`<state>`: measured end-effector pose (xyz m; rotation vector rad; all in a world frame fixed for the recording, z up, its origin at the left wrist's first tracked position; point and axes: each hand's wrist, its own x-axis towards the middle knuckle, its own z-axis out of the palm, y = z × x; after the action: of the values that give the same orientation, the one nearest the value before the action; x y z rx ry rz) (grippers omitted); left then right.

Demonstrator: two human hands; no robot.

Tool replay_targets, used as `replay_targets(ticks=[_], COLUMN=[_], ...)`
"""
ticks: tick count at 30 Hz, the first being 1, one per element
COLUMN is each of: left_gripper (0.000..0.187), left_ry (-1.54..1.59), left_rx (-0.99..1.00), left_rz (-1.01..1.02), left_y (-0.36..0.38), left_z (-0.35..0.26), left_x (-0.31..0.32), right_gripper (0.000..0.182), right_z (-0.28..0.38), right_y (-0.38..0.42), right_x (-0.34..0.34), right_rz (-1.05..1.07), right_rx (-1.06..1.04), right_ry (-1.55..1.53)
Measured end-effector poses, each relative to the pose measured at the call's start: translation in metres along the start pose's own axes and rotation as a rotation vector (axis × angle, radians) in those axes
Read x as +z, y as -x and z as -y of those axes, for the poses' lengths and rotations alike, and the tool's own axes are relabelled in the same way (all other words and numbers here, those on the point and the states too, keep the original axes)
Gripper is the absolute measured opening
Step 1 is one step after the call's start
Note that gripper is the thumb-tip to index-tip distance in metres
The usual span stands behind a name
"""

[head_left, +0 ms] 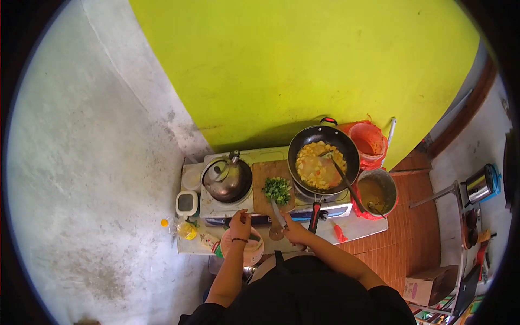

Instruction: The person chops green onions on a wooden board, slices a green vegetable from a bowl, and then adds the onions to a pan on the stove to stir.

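Observation:
My right hand (296,233) is closed round the handle of a knife (278,214). Its blade points up and away from me, the tip near a pile of chopped greens (277,190). The greens lie on a wooden cutting board (263,169) set across the middle of the stove. My left hand (240,225), with a dark band at the wrist, hovers over the edge of a pink basin (259,252). Its fingers are curled together; whatever they hold, if anything, is too small to tell. Something green lies in the basin, partly covered by my arm.
A metal kettle (222,181) stands on the left burner. On the right one, a black wok (294,148) holds yellow food and a ladle (342,174), its handle towards me. Further right are a pot (393,190) of liquid and a red tub (374,135). An oil bottle (187,230) lies left.

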<state>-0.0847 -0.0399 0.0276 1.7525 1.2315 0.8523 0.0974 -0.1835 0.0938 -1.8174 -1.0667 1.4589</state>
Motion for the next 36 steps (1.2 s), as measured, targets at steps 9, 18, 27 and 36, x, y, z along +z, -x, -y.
replay_targets(ticks=[9,18,27,36], left_gripper=[0.019,0.015,0.029,0.033], left_ry=[-0.143,-0.327,-0.628,-0.878], left_rx=[-0.088,-0.166,-0.264,-0.362], left_rz=[-0.052,0.020,0.766,0.550], left_y=[0.038,0.075,0.080,0.075], left_z=[0.050,0.078,0.156,0.142], left_x=[-0.045,-0.044,0.000,0.033], right_gripper=[0.068,0.069,0.067,0.064], right_z=[0.019,0.006,0.016,0.007], right_y=[-0.003,-0.021,-0.011,-0.010], right_x=[0.033,0.064,0.069,0.066], right_rz=[0.425,0.538,0.497,0.506], right_rx=[0.001,0.088,0.190,0.150], right_ry=[0.039,0.242,0.317,0.353])
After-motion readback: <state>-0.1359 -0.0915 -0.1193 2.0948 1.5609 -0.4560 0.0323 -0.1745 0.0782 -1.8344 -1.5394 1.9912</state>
